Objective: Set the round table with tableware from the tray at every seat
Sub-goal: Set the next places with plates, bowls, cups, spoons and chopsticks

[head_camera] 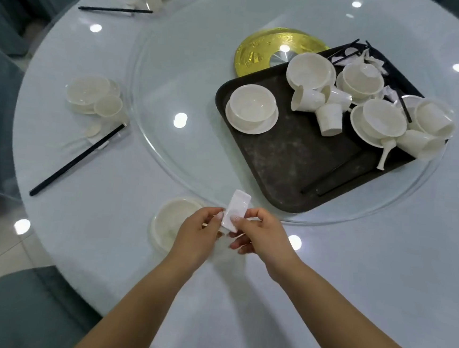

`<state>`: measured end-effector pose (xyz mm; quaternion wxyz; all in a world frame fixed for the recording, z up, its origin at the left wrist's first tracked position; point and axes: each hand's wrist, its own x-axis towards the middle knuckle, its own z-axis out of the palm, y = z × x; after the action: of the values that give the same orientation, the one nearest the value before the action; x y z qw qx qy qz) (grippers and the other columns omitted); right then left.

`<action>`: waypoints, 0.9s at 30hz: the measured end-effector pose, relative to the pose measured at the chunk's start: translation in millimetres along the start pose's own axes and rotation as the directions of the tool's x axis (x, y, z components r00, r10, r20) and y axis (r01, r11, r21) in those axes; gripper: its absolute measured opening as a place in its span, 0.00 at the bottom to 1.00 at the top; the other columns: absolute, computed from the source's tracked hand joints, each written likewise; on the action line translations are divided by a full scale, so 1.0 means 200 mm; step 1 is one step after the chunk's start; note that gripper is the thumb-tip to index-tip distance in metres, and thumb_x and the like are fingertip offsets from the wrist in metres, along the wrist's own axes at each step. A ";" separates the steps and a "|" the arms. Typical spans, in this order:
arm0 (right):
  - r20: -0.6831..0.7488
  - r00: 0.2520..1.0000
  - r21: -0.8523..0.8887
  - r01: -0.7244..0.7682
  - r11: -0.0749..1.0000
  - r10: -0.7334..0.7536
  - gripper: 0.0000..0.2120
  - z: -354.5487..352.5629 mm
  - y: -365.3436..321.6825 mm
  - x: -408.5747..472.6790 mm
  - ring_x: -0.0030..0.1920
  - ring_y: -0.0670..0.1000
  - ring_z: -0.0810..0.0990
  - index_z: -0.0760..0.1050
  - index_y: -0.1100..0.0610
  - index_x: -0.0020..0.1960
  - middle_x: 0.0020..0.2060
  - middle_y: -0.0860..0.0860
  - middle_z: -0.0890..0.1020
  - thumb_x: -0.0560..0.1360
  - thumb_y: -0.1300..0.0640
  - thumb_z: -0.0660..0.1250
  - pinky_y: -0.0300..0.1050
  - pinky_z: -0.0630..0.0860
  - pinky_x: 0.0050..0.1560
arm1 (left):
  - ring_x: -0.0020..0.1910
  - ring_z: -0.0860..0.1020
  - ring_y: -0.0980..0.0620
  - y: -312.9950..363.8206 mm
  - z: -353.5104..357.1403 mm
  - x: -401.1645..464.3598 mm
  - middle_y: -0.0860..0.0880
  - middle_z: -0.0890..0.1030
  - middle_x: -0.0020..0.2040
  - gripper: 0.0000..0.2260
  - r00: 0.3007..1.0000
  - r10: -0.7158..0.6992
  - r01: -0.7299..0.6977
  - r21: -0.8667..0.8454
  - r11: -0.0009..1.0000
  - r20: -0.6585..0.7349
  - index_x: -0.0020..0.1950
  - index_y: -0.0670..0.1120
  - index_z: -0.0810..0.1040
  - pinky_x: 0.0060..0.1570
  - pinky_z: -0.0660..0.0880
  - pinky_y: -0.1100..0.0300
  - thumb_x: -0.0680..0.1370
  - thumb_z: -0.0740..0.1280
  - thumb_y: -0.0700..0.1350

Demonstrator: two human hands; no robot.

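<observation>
You pinched the small white rest between your left hand and right hand, just beside the plate on the desk (probably to orient it for this seat).

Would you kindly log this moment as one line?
both hands: left hand, right hand pinch white rest | above plate | tray stocked
</observation>
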<state>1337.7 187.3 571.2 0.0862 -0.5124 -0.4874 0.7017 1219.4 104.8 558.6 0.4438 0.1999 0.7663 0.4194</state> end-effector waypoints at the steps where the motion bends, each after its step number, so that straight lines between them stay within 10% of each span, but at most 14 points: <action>1: 0.007 1.000 0.009 -0.015 1.000 0.015 0.07 0.03 0.02 -0.04 0.31 0.52 0.84 0.74 0.58 0.53 0.35 0.52 0.85 0.77 0.56 0.68 0.39 0.79 0.32 | 0.47 0.82 0.54 -0.02 -0.03 -0.02 0.53 0.84 0.47 0.11 1.000 -0.004 0.004 -0.009 1.000 0.010 0.55 0.52 0.81 0.52 0.78 0.58 0.82 0.60 0.49; 12: -0.066 0.994 -0.033 -0.092 0.995 0.090 0.16 0.18 0.28 -0.20 0.35 0.55 0.85 0.77 0.56 0.52 0.37 0.53 0.85 0.79 0.43 0.61 0.45 0.82 0.38 | 0.40 0.81 0.59 -0.19 -0.21 -0.16 0.52 0.84 0.45 0.09 0.977 -0.021 0.016 0.027 1.000 0.213 0.51 0.54 0.84 0.40 0.75 0.71 0.79 0.66 0.42; 22: -0.215 0.976 -0.192 -0.077 0.978 0.034 0.09 0.10 0.43 -0.10 0.35 0.51 0.84 0.76 0.61 0.46 0.36 0.53 0.85 0.80 0.56 0.64 0.41 0.80 0.38 | 0.40 0.80 0.56 -0.31 -0.20 -0.12 0.52 0.84 0.43 0.07 0.951 -0.197 0.171 0.126 0.977 0.237 0.46 0.52 0.83 0.46 0.77 0.63 0.79 0.67 0.44; 27: -0.350 0.925 0.009 -0.151 0.989 0.144 0.07 0.07 0.49 -0.02 0.35 0.54 0.84 0.73 0.63 0.48 0.37 0.57 0.85 0.79 0.58 0.63 0.49 0.83 0.42 | 0.55 0.79 0.48 -0.37 -0.22 -0.11 0.46 0.81 0.56 0.14 0.934 -0.286 0.249 0.184 0.951 0.215 0.64 0.44 0.78 0.60 0.74 0.54 0.79 0.66 0.43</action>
<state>1365.4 125.9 497.4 0.1138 -0.6649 -0.4309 0.5993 1197.7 27.4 519.8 0.5690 0.1761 0.7574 0.2676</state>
